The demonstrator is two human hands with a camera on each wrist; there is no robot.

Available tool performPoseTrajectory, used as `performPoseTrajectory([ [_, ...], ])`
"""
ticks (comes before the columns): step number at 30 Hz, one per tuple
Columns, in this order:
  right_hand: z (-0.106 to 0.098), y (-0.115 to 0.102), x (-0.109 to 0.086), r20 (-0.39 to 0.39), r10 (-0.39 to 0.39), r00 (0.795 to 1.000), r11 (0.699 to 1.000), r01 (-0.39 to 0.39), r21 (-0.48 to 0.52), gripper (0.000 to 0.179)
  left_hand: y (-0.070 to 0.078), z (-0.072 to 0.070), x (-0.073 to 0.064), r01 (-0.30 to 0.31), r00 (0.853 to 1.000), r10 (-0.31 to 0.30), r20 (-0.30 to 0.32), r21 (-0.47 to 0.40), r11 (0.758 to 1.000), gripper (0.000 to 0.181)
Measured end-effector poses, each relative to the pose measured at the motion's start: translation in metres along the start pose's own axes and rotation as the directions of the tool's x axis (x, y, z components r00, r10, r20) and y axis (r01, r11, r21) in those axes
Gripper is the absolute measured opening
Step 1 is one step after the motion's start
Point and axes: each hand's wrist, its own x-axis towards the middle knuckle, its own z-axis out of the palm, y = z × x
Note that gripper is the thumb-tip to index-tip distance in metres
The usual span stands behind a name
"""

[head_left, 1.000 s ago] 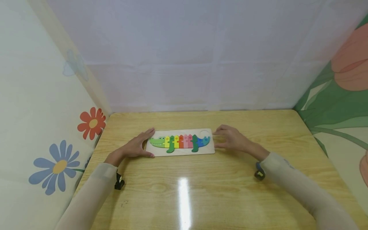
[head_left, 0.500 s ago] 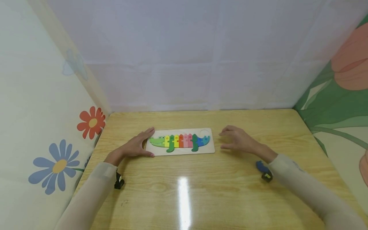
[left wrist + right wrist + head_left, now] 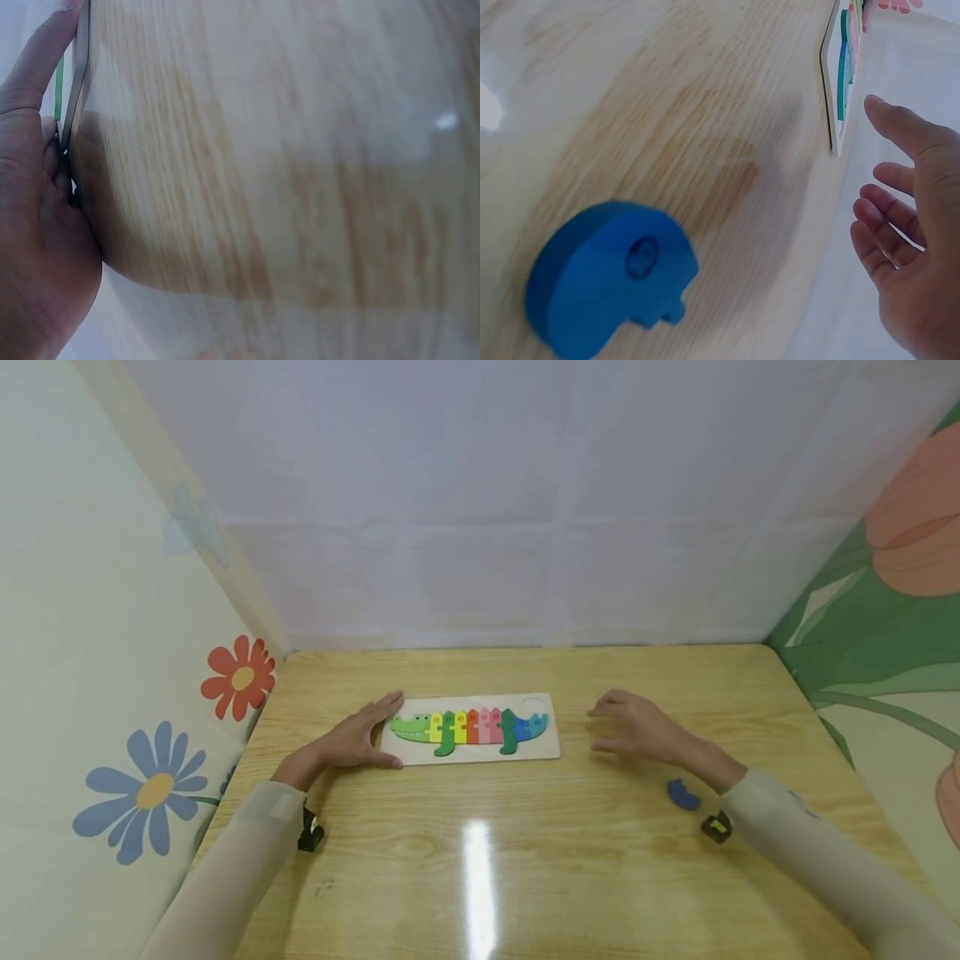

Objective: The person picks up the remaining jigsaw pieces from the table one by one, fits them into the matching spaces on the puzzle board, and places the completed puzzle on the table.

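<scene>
A pale wooden puzzle board lies on the table, bearing a many-coloured crocodile with a green head at left and blue tail at right. My left hand grips the board's left end between thumb and fingers; in the left wrist view its thumb lies along the board's edge. Right of the board, apart from it, my right hand is held with fingers loosely bent and nothing in them. A loose blue curved puzzle piece with a notched edge lies on the table below that hand, untouched.
The wooden table meets a white cloth backdrop behind. Flower-printed cloths flank it on the left and right. Small black wrist devices hang under the left cuff and right cuff.
My right hand has moved right, away from the board's right end, and the loose blue piece has come fully into sight. The left hand and the board stay in place.
</scene>
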Motion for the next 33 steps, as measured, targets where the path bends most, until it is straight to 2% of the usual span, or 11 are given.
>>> performPoseTrajectory([
  [11, -0.006, 0.008, -0.019, 0.020, 0.042, 0.999, 0.999, -0.042, -0.020, 0.053, -0.002, 0.000, 0.001, 0.007, 1.000, -0.007, -0.003, 0.010, 1.000, 0.122],
  [22, -0.016, 0.014, -0.036, 0.038, 0.025, 0.999, 1.000, -0.025, 0.014, 0.052, -0.003, 0.001, 0.000, 0.010, 1.000, -0.010, -0.004, 0.001, 1.000, 0.121],
  [30, -0.023, 0.017, -0.048, 0.075, 0.059, 0.995, 0.998, -0.060, 0.022, 0.052, -0.001, 0.001, -0.001, 0.018, 1.000, -0.018, 0.005, 0.014, 1.000, 0.122],
  [33, -0.024, 0.020, -0.053, 0.072, 0.037, 0.997, 0.998, -0.039, 0.038, 0.051, -0.001, 0.001, -0.001, 0.016, 1.000, -0.016, 0.005, 0.018, 1.000, 0.122],
])
